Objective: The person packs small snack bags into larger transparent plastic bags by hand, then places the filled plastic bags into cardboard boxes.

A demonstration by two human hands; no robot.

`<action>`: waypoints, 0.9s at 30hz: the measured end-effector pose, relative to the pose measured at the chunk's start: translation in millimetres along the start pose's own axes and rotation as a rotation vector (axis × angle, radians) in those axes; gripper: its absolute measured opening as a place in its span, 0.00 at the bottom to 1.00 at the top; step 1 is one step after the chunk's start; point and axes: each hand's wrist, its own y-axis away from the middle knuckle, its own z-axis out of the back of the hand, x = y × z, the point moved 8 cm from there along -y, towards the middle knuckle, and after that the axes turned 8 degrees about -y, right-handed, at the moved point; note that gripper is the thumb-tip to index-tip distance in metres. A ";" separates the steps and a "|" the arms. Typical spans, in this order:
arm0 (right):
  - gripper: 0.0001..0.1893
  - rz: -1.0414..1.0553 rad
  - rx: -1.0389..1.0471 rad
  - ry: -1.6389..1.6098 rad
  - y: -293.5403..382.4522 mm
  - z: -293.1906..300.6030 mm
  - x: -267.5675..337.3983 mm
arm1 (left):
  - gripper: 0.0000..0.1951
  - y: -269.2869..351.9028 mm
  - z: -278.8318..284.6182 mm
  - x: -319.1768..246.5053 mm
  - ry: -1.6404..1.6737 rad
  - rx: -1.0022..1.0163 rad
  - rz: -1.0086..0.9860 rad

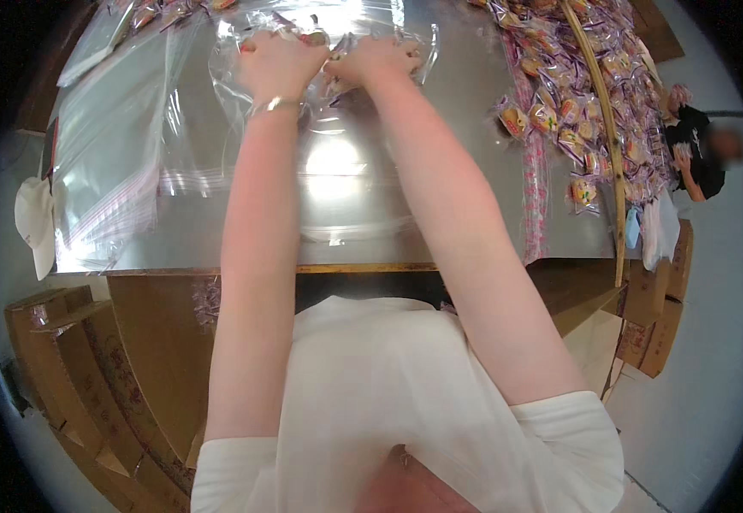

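Observation:
Both arms reach to the far part of a shiny metal tabletop. My left hand, with a band at its wrist, is curled over small wrapped snacks. Close beside it on the right, my right hand grips more wrapped snacks, partly hidden under its fingers. A clear plastic bag spreads around both hands; I cannot tell how far they are inside it. Left of my hands lie stacked clear zip-seal bags.
A large heap of wrapped snacks covers the table's right side, behind a wooden strip. A white cap hangs at the left edge. Cardboard boxes stand below. Another person is at the far right.

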 end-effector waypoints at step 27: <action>0.38 0.125 -0.044 0.000 8.6 15.5 -32.4 | 0.27 -31.5 -33.1 15.5 -0.160 0.374 0.133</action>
